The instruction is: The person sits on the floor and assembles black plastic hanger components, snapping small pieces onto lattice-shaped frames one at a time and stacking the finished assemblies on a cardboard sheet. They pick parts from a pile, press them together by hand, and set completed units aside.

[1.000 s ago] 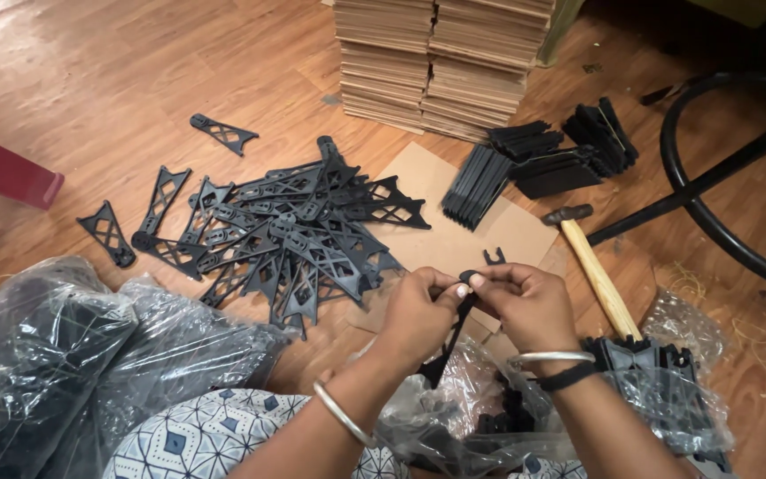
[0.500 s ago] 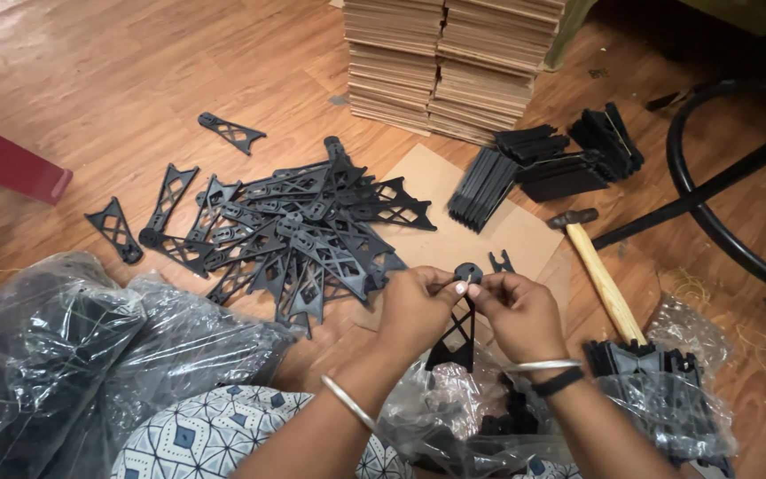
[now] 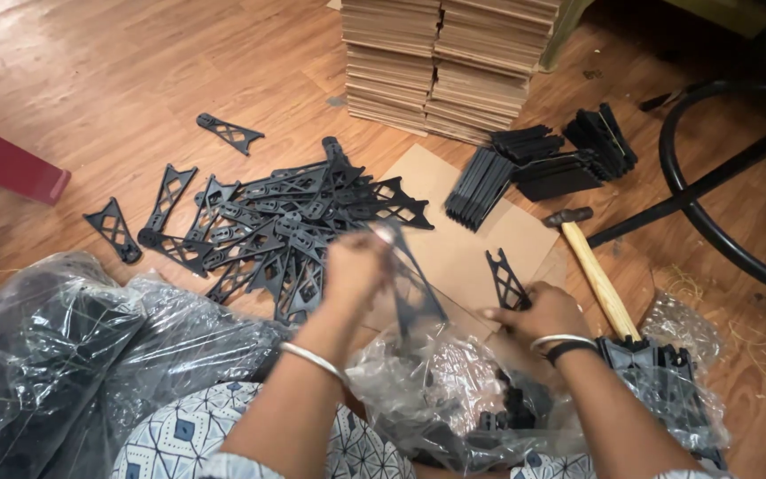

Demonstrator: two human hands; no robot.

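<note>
The hands have parted: left hand now swings a black lattice bracket toward the bracket pile, right hand pinches another piece beside the hammer

A warm brown wooden plank floor fills the room, with stacks of flat cardboard at the top, a red piece of furniture at the left edge and a black metal stand on the right.

Hands apart, bracket leftward.
</note>
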